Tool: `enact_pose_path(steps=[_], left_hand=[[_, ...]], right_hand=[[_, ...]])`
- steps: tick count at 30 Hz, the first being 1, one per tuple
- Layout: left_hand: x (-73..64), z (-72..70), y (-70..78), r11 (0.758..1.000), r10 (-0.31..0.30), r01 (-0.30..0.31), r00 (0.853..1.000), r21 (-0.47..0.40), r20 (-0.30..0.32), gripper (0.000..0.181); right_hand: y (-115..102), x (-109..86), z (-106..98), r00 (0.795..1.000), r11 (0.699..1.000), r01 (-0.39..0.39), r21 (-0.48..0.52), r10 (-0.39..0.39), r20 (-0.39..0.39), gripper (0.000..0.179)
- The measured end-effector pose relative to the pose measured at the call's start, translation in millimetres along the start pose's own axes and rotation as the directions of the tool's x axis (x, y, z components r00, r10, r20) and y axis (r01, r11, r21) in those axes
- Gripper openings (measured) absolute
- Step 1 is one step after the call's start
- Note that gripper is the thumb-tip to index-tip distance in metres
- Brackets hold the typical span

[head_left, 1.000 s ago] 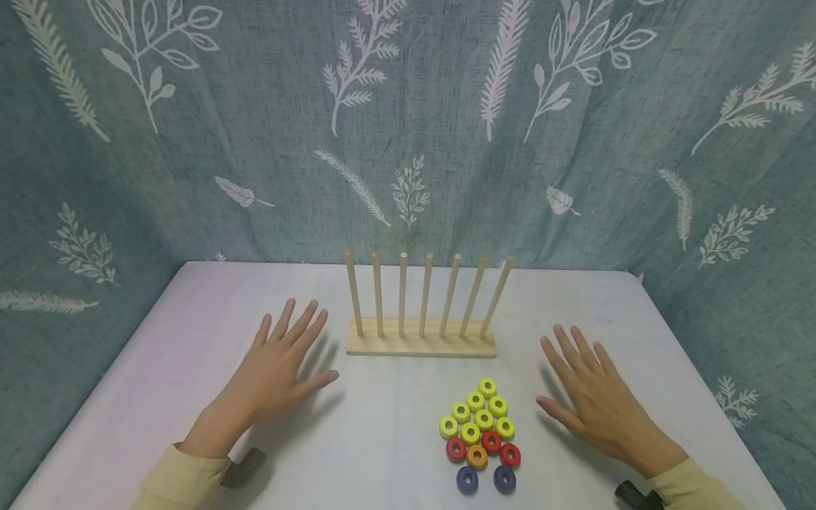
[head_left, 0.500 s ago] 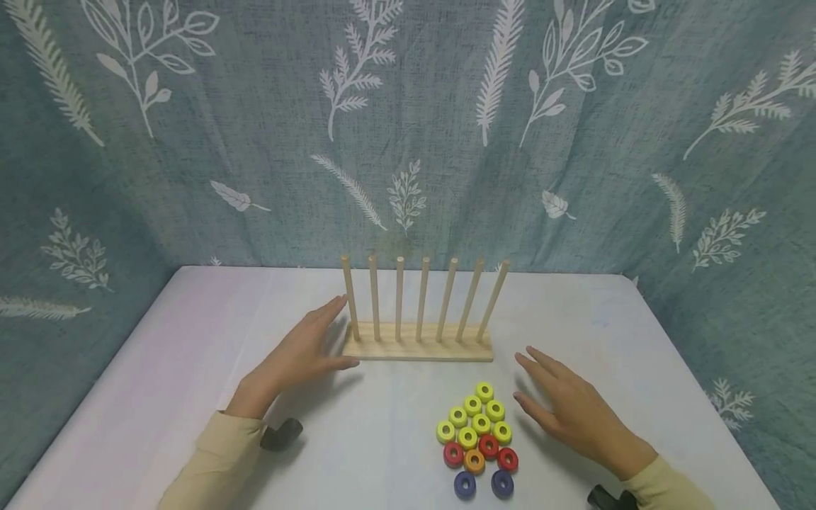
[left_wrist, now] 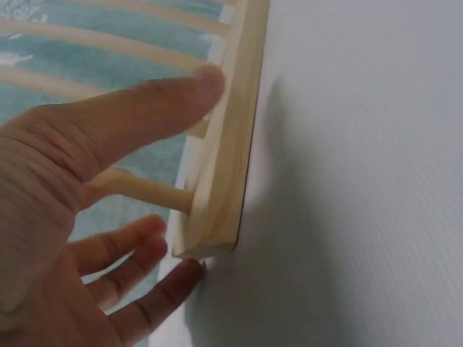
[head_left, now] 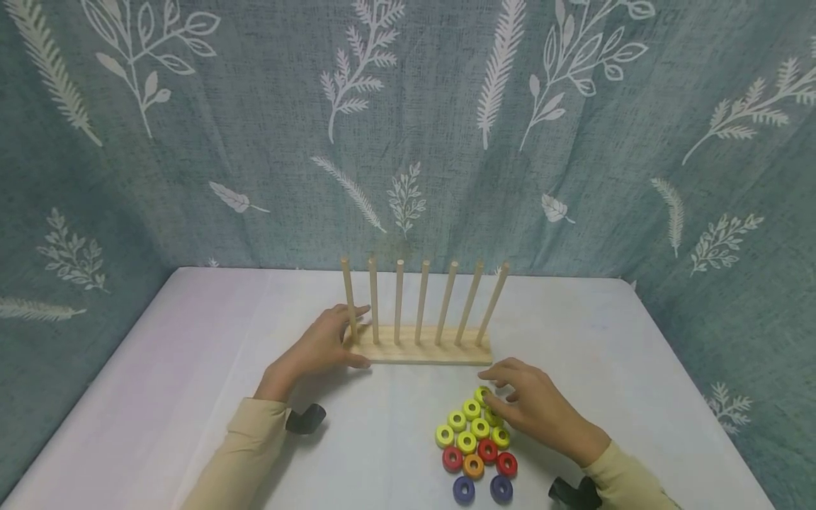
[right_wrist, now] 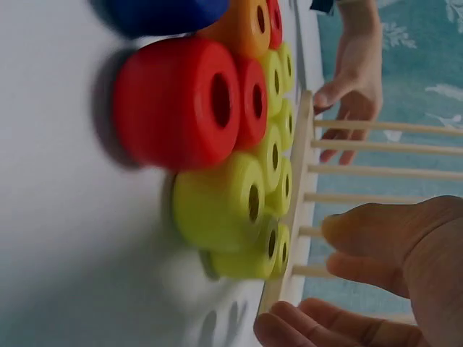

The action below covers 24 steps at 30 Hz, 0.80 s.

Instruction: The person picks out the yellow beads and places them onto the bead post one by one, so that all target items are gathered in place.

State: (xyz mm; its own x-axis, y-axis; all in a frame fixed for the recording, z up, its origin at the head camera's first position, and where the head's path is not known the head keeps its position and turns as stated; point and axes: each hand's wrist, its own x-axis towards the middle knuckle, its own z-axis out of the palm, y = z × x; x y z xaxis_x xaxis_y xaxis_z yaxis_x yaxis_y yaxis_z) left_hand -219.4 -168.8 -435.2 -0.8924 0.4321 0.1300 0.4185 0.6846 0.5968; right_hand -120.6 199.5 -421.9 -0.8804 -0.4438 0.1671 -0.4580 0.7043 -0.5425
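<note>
A wooden rack (head_left: 421,348) with several upright pegs stands mid-table. My left hand (head_left: 321,346) is around its left end, thumb in front and fingers behind the end peg. In the left wrist view the thumb (left_wrist: 166,108) lies across the base's front, with the other fingers loosely bent by its end; firm contact cannot be told. My right hand (head_left: 542,404) hovers over the far right of several yellow rings (head_left: 444,444), partly covering some. Its fingers are slightly bent, and the right wrist view shows nothing between them.
Nearer the front lie red rings (right_wrist: 170,101), an orange ring (right_wrist: 239,29) and dark blue rings (head_left: 463,500), touching or close together. Black wrist devices (head_left: 306,419) sit at both cuffs. A leaf-patterned curtain (head_left: 274,142) encloses the white table (head_left: 159,397) behind and at the sides.
My left hand has moved right and forward, from beside the rack to around its left end. My right hand has moved left, over the yellow rings. The rings and rack stay put.
</note>
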Motion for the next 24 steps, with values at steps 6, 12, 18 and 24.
enact_pose_path(steps=[6,12,18,24], left_hand=[[2.8,3.0,-1.1,0.999,-0.039,0.038,0.999,0.036,0.026,0.086],[3.3,1.3,-1.7,0.998,-0.058,0.056,0.997,0.041,0.043,0.069],[4.7,-0.7,-4.4,0.998,-0.060,0.059,0.997,0.011,0.051,0.069],[5.9,3.0,-10.8,0.998,-0.051,0.053,0.998,-0.030,0.046,0.071]], right_hand=[[-5.2,8.4,4.8,0.997,1.000,-0.011,0.025,0.009,0.080,0.026],[-6.5,14.4,6.8,0.992,1.000,-0.004,-0.002,0.004,0.123,0.017],[-5.7,18.5,6.3,0.991,0.999,0.032,-0.010,-0.031,0.129,0.016],[-6.9,26.0,5.3,0.989,0.999,0.013,-0.045,-0.006,0.148,0.015]])
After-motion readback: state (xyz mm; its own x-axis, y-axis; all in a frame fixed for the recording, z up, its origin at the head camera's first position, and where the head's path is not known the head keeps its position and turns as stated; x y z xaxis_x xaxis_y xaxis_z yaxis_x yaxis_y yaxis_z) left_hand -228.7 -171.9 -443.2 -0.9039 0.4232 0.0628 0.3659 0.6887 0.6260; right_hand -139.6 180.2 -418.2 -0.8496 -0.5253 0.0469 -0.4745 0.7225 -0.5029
